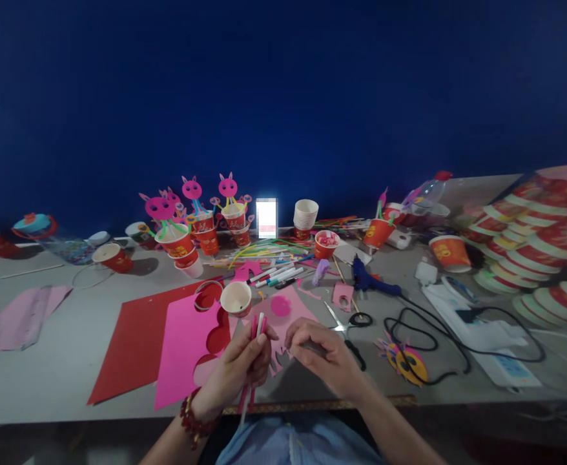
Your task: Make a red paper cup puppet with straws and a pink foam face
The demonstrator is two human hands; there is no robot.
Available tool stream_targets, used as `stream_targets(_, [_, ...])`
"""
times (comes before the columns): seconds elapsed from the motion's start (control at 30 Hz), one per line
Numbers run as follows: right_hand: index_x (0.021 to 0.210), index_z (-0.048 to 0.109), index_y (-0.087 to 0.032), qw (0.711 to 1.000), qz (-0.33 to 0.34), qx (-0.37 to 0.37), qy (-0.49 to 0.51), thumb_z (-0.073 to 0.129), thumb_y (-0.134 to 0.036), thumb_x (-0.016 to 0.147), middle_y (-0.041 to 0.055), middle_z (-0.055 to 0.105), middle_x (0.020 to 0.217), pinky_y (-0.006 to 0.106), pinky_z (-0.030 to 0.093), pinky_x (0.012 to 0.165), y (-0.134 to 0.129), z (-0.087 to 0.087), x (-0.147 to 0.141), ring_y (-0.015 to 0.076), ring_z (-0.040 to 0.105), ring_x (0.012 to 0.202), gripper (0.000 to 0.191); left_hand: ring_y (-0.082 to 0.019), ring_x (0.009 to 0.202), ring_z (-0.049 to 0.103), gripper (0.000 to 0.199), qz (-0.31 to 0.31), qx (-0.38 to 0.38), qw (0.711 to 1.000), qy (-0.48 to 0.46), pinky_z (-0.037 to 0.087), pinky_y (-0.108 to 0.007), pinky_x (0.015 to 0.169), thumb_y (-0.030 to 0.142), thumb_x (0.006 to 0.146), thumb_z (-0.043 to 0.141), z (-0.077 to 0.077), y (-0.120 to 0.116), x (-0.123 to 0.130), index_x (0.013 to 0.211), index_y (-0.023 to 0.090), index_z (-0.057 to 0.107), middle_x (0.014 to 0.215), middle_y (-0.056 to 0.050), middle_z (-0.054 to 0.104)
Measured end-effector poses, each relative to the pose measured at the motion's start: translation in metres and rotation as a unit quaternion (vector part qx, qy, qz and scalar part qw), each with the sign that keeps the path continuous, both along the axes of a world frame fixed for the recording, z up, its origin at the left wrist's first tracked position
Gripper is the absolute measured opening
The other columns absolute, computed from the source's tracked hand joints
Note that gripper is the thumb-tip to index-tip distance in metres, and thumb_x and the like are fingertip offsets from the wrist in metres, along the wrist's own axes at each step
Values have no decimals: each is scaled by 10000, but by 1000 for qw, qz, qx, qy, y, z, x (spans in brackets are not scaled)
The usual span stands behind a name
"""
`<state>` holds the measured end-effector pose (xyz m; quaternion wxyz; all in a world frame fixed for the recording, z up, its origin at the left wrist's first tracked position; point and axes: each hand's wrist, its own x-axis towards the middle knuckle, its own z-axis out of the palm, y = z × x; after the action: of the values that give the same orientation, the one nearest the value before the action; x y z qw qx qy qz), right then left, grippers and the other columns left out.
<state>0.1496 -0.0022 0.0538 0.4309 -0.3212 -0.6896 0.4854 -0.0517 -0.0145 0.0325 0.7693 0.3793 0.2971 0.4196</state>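
Observation:
My left hand (250, 359) is closed round a bundle of thin pink and white strips (260, 323), whose ends stick out above and below the fist. To its right, my right hand (319, 349) has its fingers curled with the fingertips pressed together; anything between them is too small to make out. Under and behind the hands lies a cut light pink sheet (296, 310) with a bright pink piece (281, 305) on it. Scissors (344, 326) lie partly behind my right hand. A white paper cup (236, 299) stands just beyond my left hand.
Red paper (123, 342) and bright pink paper (177, 361) lie to the left. Markers (278, 276) and cups with pink figures (206, 226) are farther back. A blue glue gun (371, 281), its black cable (426, 332), a power strip (501, 365) and stacked cups (535, 258) occupy the right.

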Motion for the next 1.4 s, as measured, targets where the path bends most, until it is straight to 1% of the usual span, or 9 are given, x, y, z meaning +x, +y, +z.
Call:
stream_targets(0.1, [775,603,-216,999,9,36,-5,558,-313,968,44,654,853,310,488,789,2,8,2,190,636,837,221,-23,397,212,249,1,2,1000,3,223,-167,401,421,976,538,-2,-1,1,1079,195,525,628,97,390])
stream_targets(0.23, [811,608,-222,998,30,53,-35,553,-244,964,41,634,897,307,485,802,2,19,7,184,628,864,165,-25,417,226,255,15,-2,1000,15,215,-176,418,429,983,527,-2,-2,2,1092,198,518,643,94,378])
stream_targets(0.47, [833,630,-218,991,100,69,-56,544,-272,976,54,663,966,323,478,876,5,33,4,191,632,934,176,-34,445,228,353,1,-34,998,51,173,-165,410,543,923,577,-5,-6,6,932,201,493,614,97,366])
stream_targets(0.63, [822,622,-204,995,93,43,-16,565,-273,971,66,680,952,328,485,869,8,27,1,190,640,919,174,-40,456,221,362,1,-32,998,56,145,-169,405,557,913,583,-3,-8,7,932,206,494,608,100,346])
stream_targets(0.77, [802,621,-197,994,105,20,16,584,-274,960,68,671,933,329,486,851,10,22,2,196,643,907,180,-40,452,196,368,-6,-36,998,43,128,-169,396,564,906,593,-3,-9,9,917,211,489,601,105,318])
stream_targets(0.97, [794,614,-198,993,119,17,-1,594,-281,949,58,610,961,316,468,830,12,29,4,190,602,912,177,-38,440,187,414,0,-43,996,73,121,-178,397,611,868,612,-4,-9,14,942,220,495,591,111,319])
stream_targets(1.17, [790,614,-194,990,141,1,-9,588,-306,955,43,582,938,302,451,813,16,29,2,176,575,884,201,-36,443,193,438,18,-8,994,107,125,-190,397,641,885,554,3,-12,17,858,213,464,595,103,351])
stream_targets(1.33, [793,637,-196,992,125,-11,-11,605,-335,947,39,602,918,309,458,801,19,24,2,182,584,865,210,-42,468,232,382,28,35,990,134,157,-197,414,573,949,495,1,-15,16,940,192,527,642,76,392])
stream_targets(1.4, [796,647,-195,992,123,-12,-10,611,-345,945,44,609,927,315,460,810,19,24,3,186,588,872,214,-44,469,235,373,27,38,990,136,159,-197,412,561,956,490,1,-15,16,954,190,531,642,74,391])
